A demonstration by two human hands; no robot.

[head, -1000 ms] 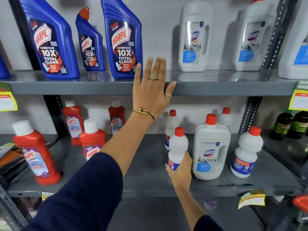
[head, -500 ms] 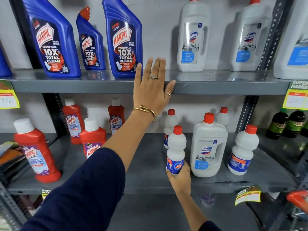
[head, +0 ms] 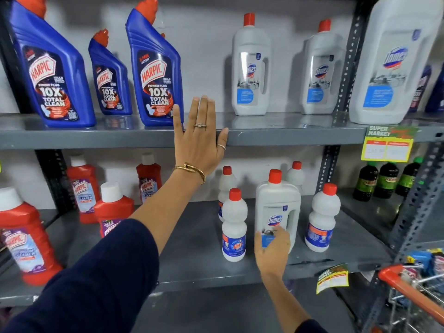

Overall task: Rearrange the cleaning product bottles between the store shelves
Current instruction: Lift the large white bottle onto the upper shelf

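The left hand (head: 198, 140) lies flat and open, fingers together, against the front edge of the upper shelf (head: 288, 135), holding nothing; it wears rings and a gold bangle, with a dark blue sleeve behind the forearm. The right hand (head: 272, 251) reaches to the lower shelf (head: 192, 260) and touches the lower front of a large white Domex bottle (head: 278, 207) with a red cap; its fingers lie over the label, but whether they grip the bottle cannot be told. Just left of this hand, a small white bottle (head: 234, 227) with a red cap and blue label stands upright and free on the lower shelf. Another like it (head: 322, 219) stands to the right of the Domex bottle, and two more stand behind. Farther left on this shelf are red Harpic bottles (head: 26, 236) with white caps. On the upper shelf stand three blue Harpic bottles (head: 156, 73) at left, and white Domex bottles (head: 251, 68) at right. A yellow price tag (head: 388, 145) hangs on the upper shelf's edge at right. Dark green bottles (head: 384, 179) stand beyond the shelf post, and a cart with an orange handle (head: 408, 289) shows at lower right.
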